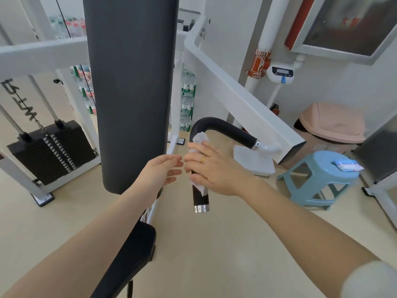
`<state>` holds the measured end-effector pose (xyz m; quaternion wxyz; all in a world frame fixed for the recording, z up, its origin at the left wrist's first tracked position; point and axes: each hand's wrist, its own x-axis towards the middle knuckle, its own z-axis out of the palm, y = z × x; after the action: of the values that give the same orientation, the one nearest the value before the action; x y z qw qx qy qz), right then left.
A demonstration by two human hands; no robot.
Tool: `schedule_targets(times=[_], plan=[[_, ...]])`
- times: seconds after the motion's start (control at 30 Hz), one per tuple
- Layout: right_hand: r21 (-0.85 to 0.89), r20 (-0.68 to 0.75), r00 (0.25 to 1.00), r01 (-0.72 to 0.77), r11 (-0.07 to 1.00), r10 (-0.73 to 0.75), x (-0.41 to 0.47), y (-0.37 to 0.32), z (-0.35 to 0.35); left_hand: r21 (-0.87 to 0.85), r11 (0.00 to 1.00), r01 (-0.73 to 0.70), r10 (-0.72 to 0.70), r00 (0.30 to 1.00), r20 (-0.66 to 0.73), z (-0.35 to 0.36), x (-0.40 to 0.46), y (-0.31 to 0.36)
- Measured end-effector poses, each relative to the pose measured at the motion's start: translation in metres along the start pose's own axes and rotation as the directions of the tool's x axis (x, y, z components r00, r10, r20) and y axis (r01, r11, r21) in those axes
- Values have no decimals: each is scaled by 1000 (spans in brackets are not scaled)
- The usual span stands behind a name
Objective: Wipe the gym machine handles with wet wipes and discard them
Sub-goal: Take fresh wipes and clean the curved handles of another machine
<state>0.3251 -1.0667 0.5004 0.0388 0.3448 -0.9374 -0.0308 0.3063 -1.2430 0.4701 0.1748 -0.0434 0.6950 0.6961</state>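
Matt grip, shiny metal, soft wipe

The handle (225, 129) is showing a smooth matt black grip with a polished metal end cap (201, 208); the white wipe (198, 139) is looking soft and crumpled, the blue stool (318, 181) is gleaming as glossy plastic.

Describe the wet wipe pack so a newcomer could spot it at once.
Start at the pink lidded bin in the right corner, then drop to the light blue plastic stool in front of it. The wet wipe pack lies flat on the stool's seat, near its right edge. It is the only thing on the stool: a small white packet with a blue label.
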Motion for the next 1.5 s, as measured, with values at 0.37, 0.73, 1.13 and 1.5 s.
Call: schedule_targets(times=[0.37,0.73,1.13,1.5], plan=[[91,71,993,-99,991,93,29,22,-21,31,999,-37,36,999,32,5,19,20],[168,-109,615,-763,624,781,19,56,10,157,974,-164,129,968,215,12,37,45],[313,-225,595,-706,636,771,35,62,8,145,976,-160,129,971,203,11,37,47],[439,-48,982,-145,887,184,19,8,9,-75,993,92,-89,995,44,4,18,16]])
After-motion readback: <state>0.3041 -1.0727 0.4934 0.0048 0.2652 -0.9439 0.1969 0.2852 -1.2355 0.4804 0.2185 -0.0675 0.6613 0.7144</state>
